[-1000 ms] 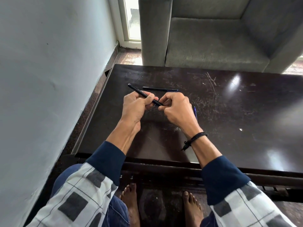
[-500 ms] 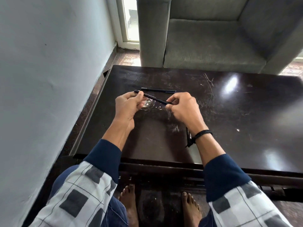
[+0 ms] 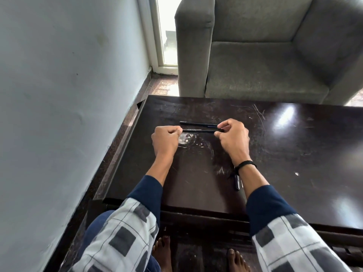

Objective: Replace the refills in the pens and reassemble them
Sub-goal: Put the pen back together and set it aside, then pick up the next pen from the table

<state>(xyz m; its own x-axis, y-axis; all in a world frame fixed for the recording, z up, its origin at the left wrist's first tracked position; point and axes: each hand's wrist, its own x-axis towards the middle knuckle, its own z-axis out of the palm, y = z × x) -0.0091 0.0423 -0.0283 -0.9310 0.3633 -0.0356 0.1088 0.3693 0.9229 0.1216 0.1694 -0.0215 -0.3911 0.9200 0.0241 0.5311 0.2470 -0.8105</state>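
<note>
Now level, one pen (image 3: 202, 131) held; two pens (image 3: 198, 124) lie.

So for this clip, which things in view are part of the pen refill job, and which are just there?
Part of the job:
- held black pen, gripped at its ends by the left hand and right hand
- second black pen lying on the table beyond it
- pen piece by the right wrist

Just there:
- dark table
- grey armchair
- black wristband

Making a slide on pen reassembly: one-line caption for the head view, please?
Left hand and right hand grip opposite ends of a black pen above the dark table.
</note>
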